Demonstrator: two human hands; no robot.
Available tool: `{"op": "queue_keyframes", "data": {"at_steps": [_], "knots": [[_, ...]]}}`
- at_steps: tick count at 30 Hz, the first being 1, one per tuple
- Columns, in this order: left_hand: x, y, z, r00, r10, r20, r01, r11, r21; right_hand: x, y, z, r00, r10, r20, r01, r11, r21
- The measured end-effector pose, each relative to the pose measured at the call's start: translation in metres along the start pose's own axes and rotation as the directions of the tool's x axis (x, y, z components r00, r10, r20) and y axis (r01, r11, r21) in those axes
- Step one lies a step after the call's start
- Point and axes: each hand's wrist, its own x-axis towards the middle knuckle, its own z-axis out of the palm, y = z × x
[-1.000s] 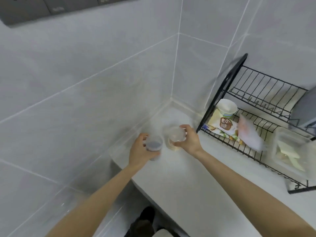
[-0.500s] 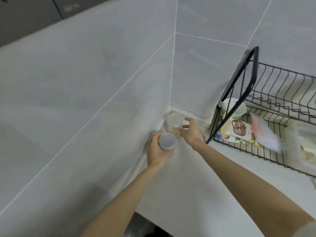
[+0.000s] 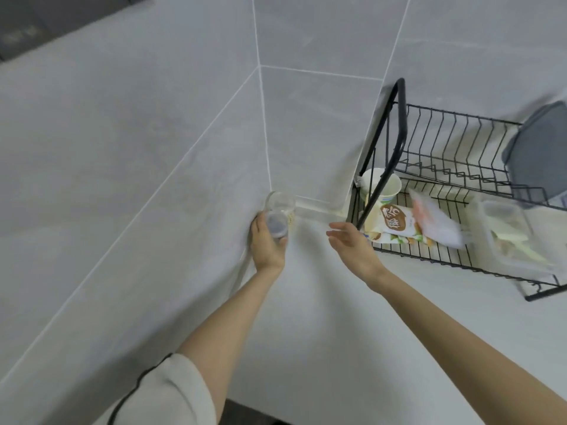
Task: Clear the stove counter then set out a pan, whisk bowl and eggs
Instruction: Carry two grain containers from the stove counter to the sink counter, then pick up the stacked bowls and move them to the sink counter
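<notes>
Now, note the left hand [image 3: 265, 243] curled round a small clear jar [image 3: 276, 227] with dark contents, right at the corner of the counter [image 3: 322, 302] and the tiled wall [image 3: 153, 148]. Cannot tell whether its base is down on the counter or just above it. See a second clear jar [image 3: 280, 203], pale inside, standing just behind it and tucked deep into the corner; touching or merely close, hard to say from this angle. Note the right hand [image 3: 352, 245] as well: loose, fingers relaxed, holding nothing, hovering between the jars and the black wire rack [image 3: 400, 124].

Most likely the clearing stage, with jars being parked out of the way. To do it well, lower the small jar straight down just beside the pale one rather than against it, so as not to knock it into the wall. Feel for the base sitting flat before letting go. Open the fingers outward, then lift the hand up and back, never sideways across the jars. Mind the rack's frame near the right hand, and avoid catching the paper cup [image 3: 388, 187] or the snack bag [image 3: 395, 222] on the lower shelf. Leave the plastic box [image 3: 518, 240] and the grey lid [image 3: 540, 148] further along alone. No pan, bowl or eggs anywhere in view; expect to fetch those after the clearing.
</notes>
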Motion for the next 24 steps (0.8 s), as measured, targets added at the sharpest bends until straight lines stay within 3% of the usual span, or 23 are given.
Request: {"op": "queue_keyframes", "data": {"at_steps": [7, 10, 14, 19, 24], "knots": [[-0.013, 0.010, -0.005, 1.000, 0.005, -0.012, -0.005, 1.000, 0.031, -0.033, 0.006, -0.035, 0.999, 0.009, -0.035, -0.009, 1.000, 0.004], [-0.037, 0.028, -0.014, 0.987, 0.147, 0.067, -0.148, 0.989, 0.005, -0.053, 0.007, -0.054, 0.999, -0.003, -0.041, 0.004, 1.000, 0.022], [-0.073, 0.069, -0.023, 0.923, 0.347, 0.166, -0.342, 0.938, -0.059, -0.081, 0.011, -0.079, 0.995, -0.017, -0.098, 0.022, 0.999, 0.046], [-0.135, 0.126, -0.011, 0.848, 0.407, 0.339, -0.376, 0.914, -0.155, -0.139, 0.030, -0.137, 0.976, -0.042, -0.215, 0.055, 0.997, 0.054], [-0.220, 0.172, 0.035, 0.680, 0.447, 0.581, -0.429, 0.885, -0.180, -0.221, 0.078, -0.216, 0.927, -0.035, -0.373, 0.065, 0.996, 0.067]]}}
